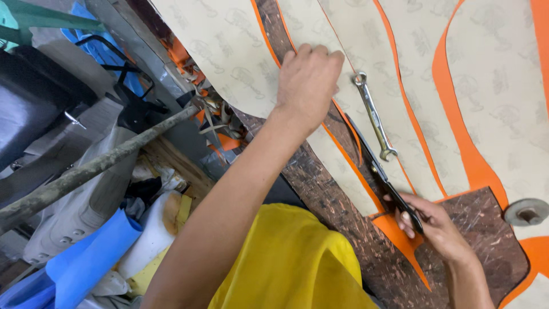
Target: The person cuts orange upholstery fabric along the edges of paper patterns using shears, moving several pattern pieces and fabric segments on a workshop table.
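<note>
While left hand (307, 80) presses the thin, floppy beige-and-orange sheet (343, 154) flat with curled fingers, right hand (426, 220) grips black-handled scissors (380, 171) beside the steel spanner (373, 114); sheet judged light, best pinned near the cut.

R hand (434, 226) cuts w/ scissors (380, 171); L hand (309, 83) flat on sheet (240, 51).

Beige paper patterns (229, 46) with faint printed motifs, orange sheet (469, 154), black shears (380, 171), silver wrench (373, 114), mottled brown worktop (337, 194), yellow shirt (291, 263)

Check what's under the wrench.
The wrench lies on a beige paper pattern over orange sheet. Whether the dark worktable continues beneath is covered.
</note>
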